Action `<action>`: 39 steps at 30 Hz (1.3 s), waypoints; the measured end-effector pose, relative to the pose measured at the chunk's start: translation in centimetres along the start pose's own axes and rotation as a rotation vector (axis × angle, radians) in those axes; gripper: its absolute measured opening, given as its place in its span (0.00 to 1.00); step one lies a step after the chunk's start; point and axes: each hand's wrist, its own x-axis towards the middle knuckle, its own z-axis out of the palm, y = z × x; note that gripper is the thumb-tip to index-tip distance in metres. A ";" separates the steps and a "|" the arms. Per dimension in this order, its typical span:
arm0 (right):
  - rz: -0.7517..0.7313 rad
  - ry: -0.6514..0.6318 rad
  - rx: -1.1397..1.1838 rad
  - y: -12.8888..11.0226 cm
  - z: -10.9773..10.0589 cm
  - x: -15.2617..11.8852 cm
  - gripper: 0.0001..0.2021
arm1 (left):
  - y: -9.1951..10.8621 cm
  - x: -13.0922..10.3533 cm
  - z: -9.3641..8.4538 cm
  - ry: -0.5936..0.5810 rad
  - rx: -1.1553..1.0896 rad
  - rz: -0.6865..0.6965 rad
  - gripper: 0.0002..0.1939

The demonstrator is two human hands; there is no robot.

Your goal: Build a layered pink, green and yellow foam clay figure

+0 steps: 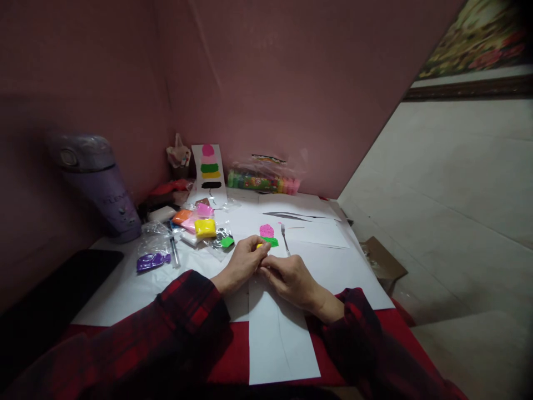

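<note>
My left hand is closed over the middle of the table, with a small bit of yellow clay showing between thumb and fingers. Fingers curled and pinched, my right hand meets it at the fingertips; what it grips is hidden. Both hands are above a long strip of white paper. Just beyond them lie a textured pink clay piece and a green clay band. A small fork rests to their right, with a thin stick beside it.
Bagged clay, including a yellow block and a purple packet, lies left. A purple tumbler stands behind it. A coloured sample card leans on the wall near a pack of colourful clay. White sheets cover the red cloth.
</note>
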 end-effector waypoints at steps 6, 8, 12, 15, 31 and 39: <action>0.013 -0.008 0.025 -0.1 -0.2 0.0 0.07 | 0.0 0.0 0.0 0.000 -0.010 0.010 0.17; 0.013 -0.007 0.025 -0.1 -0.2 0.0 0.07 | 0.0 -0.1 0.0 0.002 -0.003 0.010 0.16; 0.018 -0.008 0.018 -0.1 -0.1 0.0 0.07 | -0.1 -0.1 0.0 -0.001 0.001 0.013 0.15; 0.018 -0.011 0.020 0.0 0.0 0.0 0.06 | -0.1 -0.1 0.0 -0.008 0.000 0.014 0.16; -0.001 -0.001 0.003 0.0 -0.1 0.0 0.06 | -0.1 -0.1 0.0 -0.005 0.001 0.017 0.17; 0.014 -0.004 0.030 0.0 0.0 0.0 0.07 | 0.0 -0.1 0.0 -0.008 -0.001 0.011 0.17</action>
